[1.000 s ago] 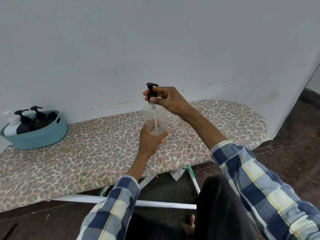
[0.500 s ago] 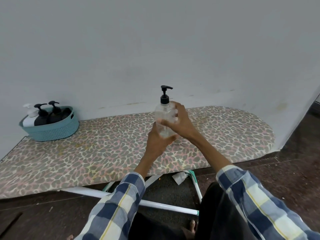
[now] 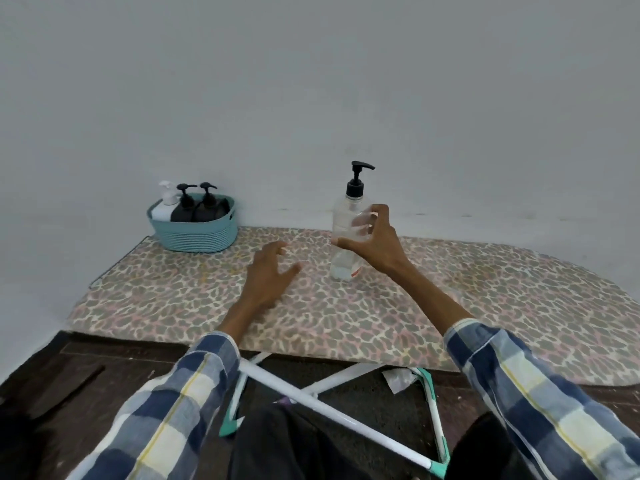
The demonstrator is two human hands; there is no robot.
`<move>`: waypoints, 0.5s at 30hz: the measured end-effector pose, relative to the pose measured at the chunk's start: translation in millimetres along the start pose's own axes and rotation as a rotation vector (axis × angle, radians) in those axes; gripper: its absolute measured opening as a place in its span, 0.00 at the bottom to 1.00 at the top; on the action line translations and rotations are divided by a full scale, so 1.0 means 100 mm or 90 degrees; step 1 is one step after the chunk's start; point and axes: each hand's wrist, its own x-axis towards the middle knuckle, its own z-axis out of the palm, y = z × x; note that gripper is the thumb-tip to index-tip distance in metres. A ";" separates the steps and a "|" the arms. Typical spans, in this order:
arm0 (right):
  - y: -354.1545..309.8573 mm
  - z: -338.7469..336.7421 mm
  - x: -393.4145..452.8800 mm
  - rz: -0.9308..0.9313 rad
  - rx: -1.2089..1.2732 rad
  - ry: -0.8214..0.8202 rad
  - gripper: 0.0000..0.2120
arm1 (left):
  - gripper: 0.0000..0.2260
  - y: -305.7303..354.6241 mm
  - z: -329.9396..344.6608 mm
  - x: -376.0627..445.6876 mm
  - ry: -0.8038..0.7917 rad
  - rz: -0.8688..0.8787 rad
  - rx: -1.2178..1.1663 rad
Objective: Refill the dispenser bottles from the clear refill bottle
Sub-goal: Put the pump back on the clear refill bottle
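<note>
On the leopard-print padded board (image 3: 485, 306), one clear plastic refill bottle with a black pump top (image 3: 347, 233) is standing upright near the middle. The right hand (image 3: 372, 242) is hovering beside it with fingers spread wide and thumb out; whether skin is touching plastic cannot be told. The left hand (image 3: 272, 271) is reaching over the board with fingers loosely spread, holding nothing. At the board's far left end, one teal woven basket (image 3: 194, 233) is holding three dispenser bottles: one white pump bottle (image 3: 165, 204) and two black pump bottles (image 3: 197, 207).
</note>
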 end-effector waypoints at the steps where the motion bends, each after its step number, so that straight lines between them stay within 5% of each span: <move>1: -0.05 0.14 0.09 0.002 0.013 -0.015 0.41 | 0.26 -0.12 -0.10 0.04 0.012 -0.014 0.008; 15: -0.38 1.55 1.09 -0.003 0.101 -0.096 0.40 | 0.23 -0.60 -0.23 0.10 0.113 -0.062 0.079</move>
